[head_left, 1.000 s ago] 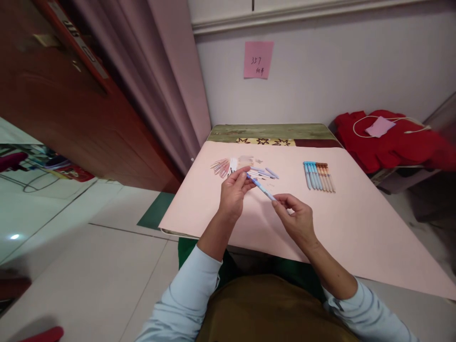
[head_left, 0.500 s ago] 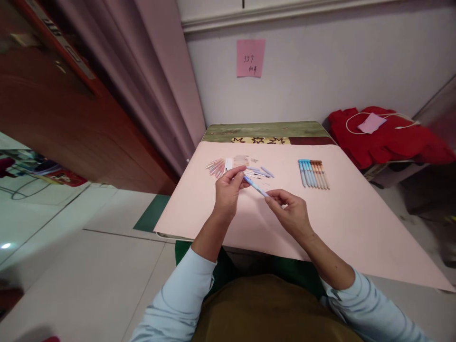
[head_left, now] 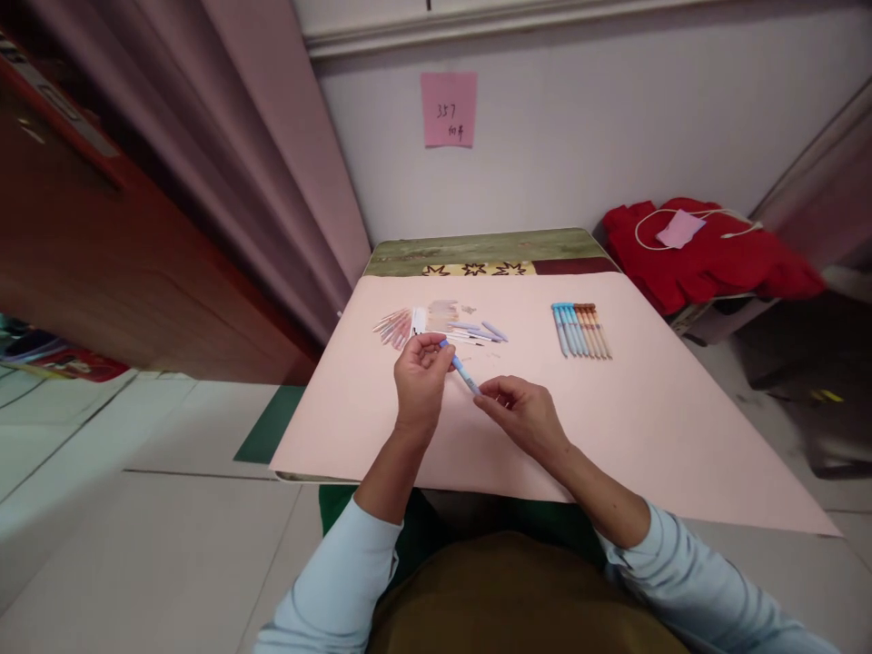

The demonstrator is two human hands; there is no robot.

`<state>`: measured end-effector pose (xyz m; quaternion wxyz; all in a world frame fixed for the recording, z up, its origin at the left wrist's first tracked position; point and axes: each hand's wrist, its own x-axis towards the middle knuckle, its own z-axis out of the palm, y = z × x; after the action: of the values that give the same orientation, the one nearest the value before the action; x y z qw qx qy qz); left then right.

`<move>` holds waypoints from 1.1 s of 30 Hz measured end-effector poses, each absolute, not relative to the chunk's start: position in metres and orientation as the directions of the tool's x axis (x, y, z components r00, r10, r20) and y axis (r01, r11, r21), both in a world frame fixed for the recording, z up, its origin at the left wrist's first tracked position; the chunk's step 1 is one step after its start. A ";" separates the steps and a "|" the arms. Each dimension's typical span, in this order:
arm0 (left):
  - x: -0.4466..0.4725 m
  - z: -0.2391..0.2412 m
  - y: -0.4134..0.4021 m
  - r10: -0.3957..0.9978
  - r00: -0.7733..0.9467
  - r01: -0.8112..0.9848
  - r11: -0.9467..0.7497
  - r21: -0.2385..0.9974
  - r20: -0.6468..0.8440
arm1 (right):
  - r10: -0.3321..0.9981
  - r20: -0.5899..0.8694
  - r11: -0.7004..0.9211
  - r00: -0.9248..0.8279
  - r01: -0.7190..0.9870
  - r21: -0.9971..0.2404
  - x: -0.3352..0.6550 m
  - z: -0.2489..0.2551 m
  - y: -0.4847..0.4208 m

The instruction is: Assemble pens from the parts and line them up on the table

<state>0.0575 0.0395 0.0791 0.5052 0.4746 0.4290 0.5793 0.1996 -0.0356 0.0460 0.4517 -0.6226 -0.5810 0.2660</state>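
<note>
A blue pen (head_left: 466, 374) is held slantwise between my two hands above the table. My left hand (head_left: 421, 377) pinches its upper, darker blue end. At the lower, pale end, the thumb and fingers of my right hand (head_left: 521, 409) are closed on it. Just beyond the hands lie pen parts: pale barrels (head_left: 444, 314), pinkish barrels (head_left: 395, 327), lavender pieces (head_left: 493, 331) and thin refills (head_left: 473, 340). Over to the right, several pens with blue tops (head_left: 570, 329) and brown tops (head_left: 592, 329) lie side by side in a row.
Pink paper (head_left: 647, 427) covers most of the table, and its right corner hangs past the edge. Red cloth (head_left: 715, 259) with a white cable (head_left: 644, 227) lies beyond the right side. A pink note (head_left: 449, 109) is stuck on the wall. A wooden door (head_left: 136, 272) stands at left.
Both hands have come slightly lower and nearer to me with the pen, which now tilts more steeply. The whole view has shifted a little. The pens in the row look unchanged.
</note>
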 end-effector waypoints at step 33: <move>0.064 0.014 0.019 0.903 0.377 0.428 -0.365 0.827 0.203 | 0.654 0.070 -0.634 0.754 0.596 -0.493 0.447 0.011 0.027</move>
<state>0.0640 0.0187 0.0140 0.3496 0.7526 0.4421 0.3403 0.4468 0.0266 0.0114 0.2512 -0.9021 -0.3462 0.0576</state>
